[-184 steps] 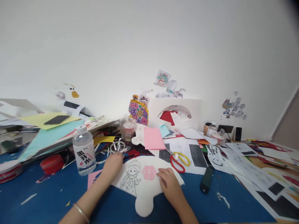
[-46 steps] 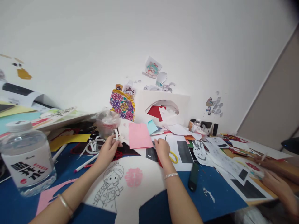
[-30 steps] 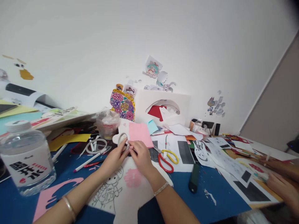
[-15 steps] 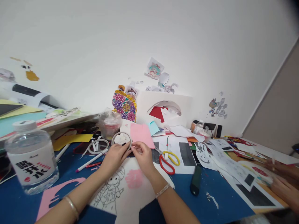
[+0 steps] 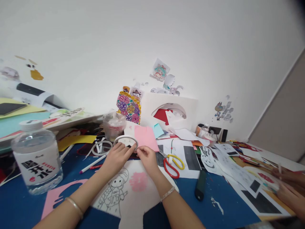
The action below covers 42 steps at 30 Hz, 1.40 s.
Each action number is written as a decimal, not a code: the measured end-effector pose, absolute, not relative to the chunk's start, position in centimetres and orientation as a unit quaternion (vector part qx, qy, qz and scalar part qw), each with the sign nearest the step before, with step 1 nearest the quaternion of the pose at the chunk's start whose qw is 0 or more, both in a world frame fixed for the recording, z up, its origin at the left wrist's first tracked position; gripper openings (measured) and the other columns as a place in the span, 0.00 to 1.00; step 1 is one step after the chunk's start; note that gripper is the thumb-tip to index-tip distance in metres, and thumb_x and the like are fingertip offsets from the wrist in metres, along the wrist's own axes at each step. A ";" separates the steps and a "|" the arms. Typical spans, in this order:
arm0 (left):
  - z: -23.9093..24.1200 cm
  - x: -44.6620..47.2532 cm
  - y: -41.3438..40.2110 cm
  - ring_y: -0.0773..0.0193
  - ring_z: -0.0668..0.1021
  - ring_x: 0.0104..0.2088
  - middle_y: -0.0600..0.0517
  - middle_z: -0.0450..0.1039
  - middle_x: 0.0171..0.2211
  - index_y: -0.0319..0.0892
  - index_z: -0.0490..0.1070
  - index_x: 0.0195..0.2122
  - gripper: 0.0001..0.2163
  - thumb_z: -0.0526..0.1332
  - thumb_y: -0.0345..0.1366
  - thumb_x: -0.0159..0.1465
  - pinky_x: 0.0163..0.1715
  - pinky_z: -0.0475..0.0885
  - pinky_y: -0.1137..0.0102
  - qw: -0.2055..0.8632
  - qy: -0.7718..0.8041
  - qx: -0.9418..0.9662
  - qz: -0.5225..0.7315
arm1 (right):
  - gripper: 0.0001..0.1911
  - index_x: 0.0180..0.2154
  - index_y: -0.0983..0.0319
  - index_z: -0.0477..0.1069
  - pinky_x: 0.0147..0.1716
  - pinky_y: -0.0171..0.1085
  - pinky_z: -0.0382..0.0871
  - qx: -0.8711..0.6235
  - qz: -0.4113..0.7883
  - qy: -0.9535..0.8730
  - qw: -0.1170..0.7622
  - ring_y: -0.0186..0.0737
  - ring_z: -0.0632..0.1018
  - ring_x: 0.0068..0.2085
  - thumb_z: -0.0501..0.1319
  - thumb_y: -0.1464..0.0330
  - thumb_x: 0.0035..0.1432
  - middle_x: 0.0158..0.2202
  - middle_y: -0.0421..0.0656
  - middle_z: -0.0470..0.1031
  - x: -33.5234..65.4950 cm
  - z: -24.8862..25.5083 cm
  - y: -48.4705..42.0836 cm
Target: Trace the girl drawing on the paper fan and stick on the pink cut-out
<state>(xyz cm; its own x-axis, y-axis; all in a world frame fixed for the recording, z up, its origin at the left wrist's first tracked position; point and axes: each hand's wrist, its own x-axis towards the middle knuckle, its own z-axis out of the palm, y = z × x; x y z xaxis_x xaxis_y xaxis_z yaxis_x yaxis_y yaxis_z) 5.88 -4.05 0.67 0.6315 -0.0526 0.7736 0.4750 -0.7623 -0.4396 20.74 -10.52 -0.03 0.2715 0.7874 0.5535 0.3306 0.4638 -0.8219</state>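
Observation:
My left hand [image 5: 119,156] is closed on a thin whitish ring, a narrow roll of tape [image 5: 125,136], held upright. My right hand [image 5: 148,160] pinches at the ring's right edge; a loose tape end cannot be made out. Below both hands lies a white fan-shaped sheet [image 5: 149,202] with a handle. It bears a line drawing of a figure with a braid [image 5: 115,190] and a pink cut-paper flower [image 5: 138,182]. Left of my left hand lies a second thin tape roll [image 5: 102,148]. Scissors [image 5: 172,168] with red and yellow handles lie right of my right hand.
A water bottle [image 5: 37,157] stands at left, near a pink cut sheet [image 5: 53,197]. A purple-tipped marker [image 5: 92,164], pink paper [image 5: 145,138], a covered cup [image 5: 114,125] and a dark green cutter-like tool [image 5: 200,185] lie around. Another person's hands [image 5: 289,194] work at far right.
The tape roll has turned in my hands and its opening looks flatter. My fingers have shifted slightly along it. The whole view has moved a little.

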 end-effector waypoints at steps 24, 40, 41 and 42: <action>0.3 5.6 -1.7 0.64 0.70 0.23 0.53 0.66 0.20 0.36 0.69 0.41 0.13 0.50 0.37 0.66 0.32 0.68 0.67 0.255 -0.198 -0.824 -0.465 | 0.09 0.23 0.61 0.62 0.26 0.32 0.57 -0.543 0.053 -0.593 0.593 0.33 0.64 0.25 0.50 0.70 0.53 0.21 0.35 0.61 23.3 0.0 -10.2; -0.1 6.1 -2.9 0.62 0.72 0.26 0.50 0.71 0.22 0.39 0.70 0.42 0.13 0.49 0.38 0.66 0.32 0.66 0.66 0.196 -0.189 -0.880 -0.389 | 0.09 0.38 0.60 0.71 0.38 0.36 0.66 -0.500 -0.037 -0.696 0.514 0.39 0.72 0.37 0.59 0.73 0.54 0.35 0.43 0.71 22.0 -0.4 -10.5; -0.1 6.1 -2.9 0.62 0.72 0.25 0.50 0.71 0.22 0.39 0.70 0.42 0.13 0.49 0.38 0.66 0.32 0.66 0.66 0.192 -0.186 -0.881 -0.390 | 0.07 0.37 0.60 0.71 0.38 0.36 0.66 -0.500 -0.044 -0.696 0.513 0.39 0.72 0.37 0.59 0.73 0.54 0.34 0.43 0.71 22.0 -0.5 -10.5; -0.1 6.1 -2.9 0.62 0.71 0.25 0.50 0.71 0.22 0.39 0.70 0.41 0.13 0.49 0.38 0.66 0.32 0.66 0.66 0.189 -0.184 -0.882 -0.392 | 0.06 0.36 0.60 0.71 0.37 0.36 0.66 -0.500 -0.050 -0.696 0.513 0.39 0.72 0.37 0.59 0.73 0.54 0.33 0.43 0.72 22.0 -0.5 -10.4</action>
<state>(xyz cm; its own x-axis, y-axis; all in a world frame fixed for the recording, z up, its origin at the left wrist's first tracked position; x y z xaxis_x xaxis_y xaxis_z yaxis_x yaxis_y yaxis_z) 6.14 -2.95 -0.12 0.6257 0.1764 0.7599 0.4720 -0.8612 -0.1887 22.02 -10.43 -0.50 0.0256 0.6456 0.7633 0.7472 0.4949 -0.4436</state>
